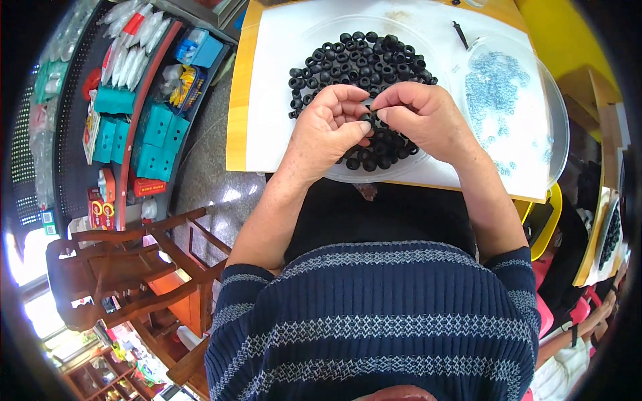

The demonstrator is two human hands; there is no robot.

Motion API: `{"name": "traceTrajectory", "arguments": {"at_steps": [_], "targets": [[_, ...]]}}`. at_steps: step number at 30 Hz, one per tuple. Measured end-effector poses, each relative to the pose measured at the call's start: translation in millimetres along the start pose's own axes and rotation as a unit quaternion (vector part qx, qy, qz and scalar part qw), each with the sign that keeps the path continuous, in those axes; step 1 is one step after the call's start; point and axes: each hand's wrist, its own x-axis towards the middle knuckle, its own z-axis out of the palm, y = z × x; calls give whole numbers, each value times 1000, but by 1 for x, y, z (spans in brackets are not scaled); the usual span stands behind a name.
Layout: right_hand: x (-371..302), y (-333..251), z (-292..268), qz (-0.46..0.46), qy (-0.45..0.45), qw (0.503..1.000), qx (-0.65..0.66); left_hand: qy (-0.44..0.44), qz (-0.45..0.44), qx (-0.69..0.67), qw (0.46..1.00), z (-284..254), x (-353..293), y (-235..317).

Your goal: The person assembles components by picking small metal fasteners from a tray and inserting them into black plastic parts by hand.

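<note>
Several black, round, hollow pieces [361, 65], like short rings or caps with a hole, lie heaped in a wide clear round tray [431, 41]. Above the near part of that heap my two hands meet. My left hand [332, 127] is closed, with a small black round piece [366, 117] between thumb and curled fingers. Thumb and forefinger of my right hand [426, 120] are pinched together right beside that piece; whatever sits between those fingertips is too small to name. To the right, many tiny pale-blue clear pieces [496, 83] are spread in a second clear tray [560, 144].
White sheeting [267, 87] covers the wooden table [237, 127]. A thin black tool [460, 35] lies at the back. Shelves with teal boxes [160, 140] and a wooden chair [114, 274] stand left. Another person's arm [575, 334] shows at lower right, near a yellow stool [552, 220].
</note>
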Motion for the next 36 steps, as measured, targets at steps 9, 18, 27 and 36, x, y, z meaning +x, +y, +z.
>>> {"name": "traceTrajectory", "arguments": {"at_steps": [9, 18, 27, 36], "targets": [[1, 3, 4, -51, -5, 999, -9, -19, -5, -19, 1000, -1, -1, 2], [1, 7, 4, -103, -17, 994, -30, -6, -7, -37, 999, 0, 0, 2], [-3, 3, 17, -187, 33, 969, -159, 33, -1, -141, 989, -2, 3, 3], [-3, 5, 18, -179, 83, 959, -201, 39, -26, -174, 984, -6, 1, 2]]}}
